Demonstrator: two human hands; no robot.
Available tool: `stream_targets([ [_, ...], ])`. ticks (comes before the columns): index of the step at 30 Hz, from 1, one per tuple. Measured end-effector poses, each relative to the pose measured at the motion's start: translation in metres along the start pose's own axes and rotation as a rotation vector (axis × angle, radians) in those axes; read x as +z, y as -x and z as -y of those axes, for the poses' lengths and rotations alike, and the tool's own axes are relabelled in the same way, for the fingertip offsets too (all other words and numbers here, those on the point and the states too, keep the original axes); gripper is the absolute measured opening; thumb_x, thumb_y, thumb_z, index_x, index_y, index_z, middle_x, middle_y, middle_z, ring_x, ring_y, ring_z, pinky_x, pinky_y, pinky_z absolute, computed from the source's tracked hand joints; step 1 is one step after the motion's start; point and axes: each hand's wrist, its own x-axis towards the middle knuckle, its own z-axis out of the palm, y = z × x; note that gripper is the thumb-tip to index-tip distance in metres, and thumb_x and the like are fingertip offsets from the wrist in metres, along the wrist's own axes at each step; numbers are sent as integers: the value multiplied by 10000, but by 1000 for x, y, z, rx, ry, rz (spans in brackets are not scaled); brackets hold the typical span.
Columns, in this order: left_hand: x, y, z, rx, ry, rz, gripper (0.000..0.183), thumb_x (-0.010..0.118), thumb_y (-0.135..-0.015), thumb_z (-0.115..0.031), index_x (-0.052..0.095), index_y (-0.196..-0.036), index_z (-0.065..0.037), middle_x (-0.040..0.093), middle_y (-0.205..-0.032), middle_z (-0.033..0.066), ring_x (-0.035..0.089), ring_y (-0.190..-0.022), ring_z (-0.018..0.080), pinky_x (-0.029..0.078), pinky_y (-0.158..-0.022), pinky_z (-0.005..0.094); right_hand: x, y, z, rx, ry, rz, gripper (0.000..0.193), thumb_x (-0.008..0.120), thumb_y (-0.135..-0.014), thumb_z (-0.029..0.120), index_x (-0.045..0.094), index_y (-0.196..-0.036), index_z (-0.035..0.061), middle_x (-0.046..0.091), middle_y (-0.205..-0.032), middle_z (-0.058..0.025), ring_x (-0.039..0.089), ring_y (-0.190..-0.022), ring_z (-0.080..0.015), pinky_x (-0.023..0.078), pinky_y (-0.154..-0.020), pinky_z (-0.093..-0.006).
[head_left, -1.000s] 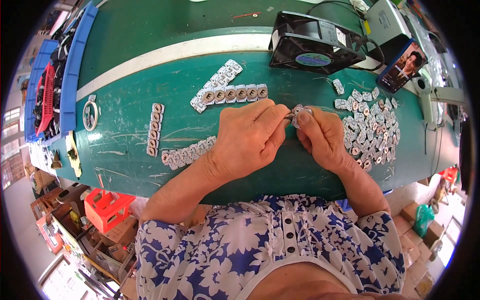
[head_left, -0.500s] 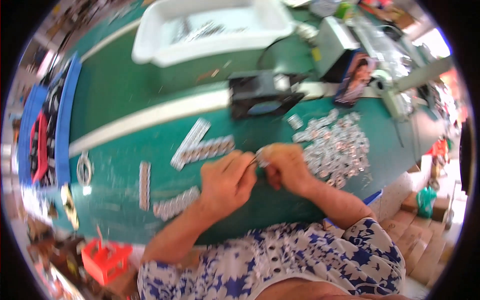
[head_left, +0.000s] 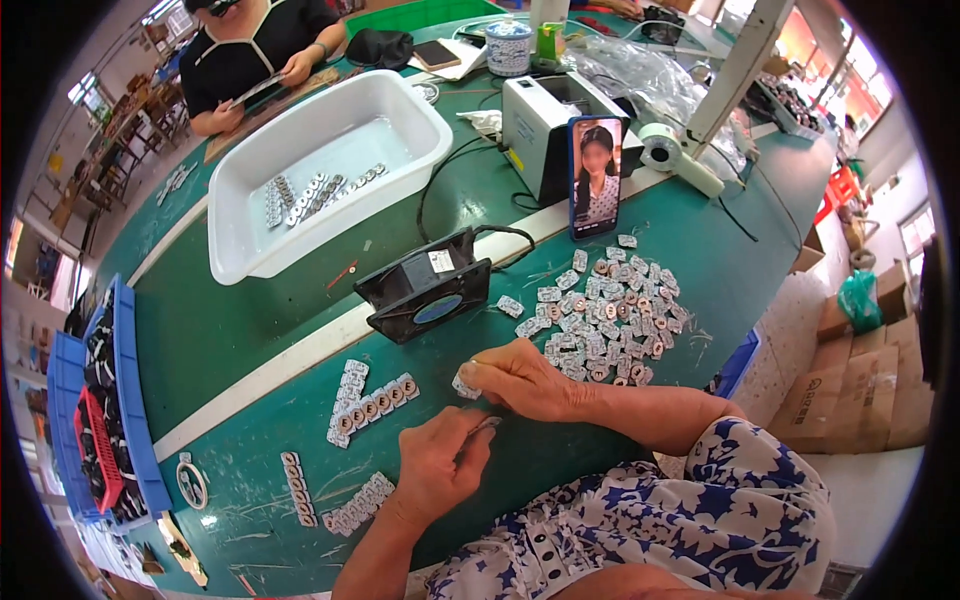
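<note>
R hand (head_left: pixel 532 384) pinches small silvery part (head_left: pixel 465 387) at fingertips, just off hand's L side, above table (head_left: pixel 270 432) twd front edge; L hand (head_left: pixel 438 462) curled, pinching thin metal item (head_left: pixel 487 425)

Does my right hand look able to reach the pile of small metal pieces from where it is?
Probably yes: the right hand is right beside the pile, and nothing visible blocks the way, though it holds a metal piece at its fingertips.
</note>
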Motion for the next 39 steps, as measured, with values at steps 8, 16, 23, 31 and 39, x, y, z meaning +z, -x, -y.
stream_targets([
  [8,-3,0,3,-302,168,-255,117,657,-890,1,637,-1003,-24,648,-794,98,656,-657,229,513,-609,329,1,-2,-6,-324,393,32,330,484,-1035,204,581,-802,-9,511,-623,-108,527,-554,-160,419,-519,-358],
  [16,1,2,3,-65,-97,-235,305,795,-790,-41,638,-1051,-36,657,-871,84,644,-754,211,520,-673,320,11,10,15,-239,114,-92,281,578,-999,122,545,-758,-20,457,-622,-141,463,-530,-271,357,-499,-377],
  [23,-43,-19,-17,-333,24,-139,302,788,-823,-70,637,-1082,-41,702,-908,34,665,-751,106,542,-642,255,13,3,-8,-249,210,-114,350,579,-1007,142,466,-714,-12,411,-581,-168,382,-466,-295,331,-464,-385],
  [31,-189,-192,94,-143,-447,-364,266,763,-754,-266,704,-794,-10,709,-709,110,693,-652,204,528,-624,349,16,4,6,-245,284,-20,317,604,-979,121,481,-716,-7,458,-599,-192,498,-514,-385,369,-474,-403],
  [39,-149,-272,184,-522,-1088,120,542,797,-666,-445,731,-1008,-30,732,-1077,142,691,-1040,305,539,-861,398,11,3,-1,-268,282,-23,307,623,-960,108,483,-706,7,461,-596,-194,517,-520,-385,376,-465,-411],
])
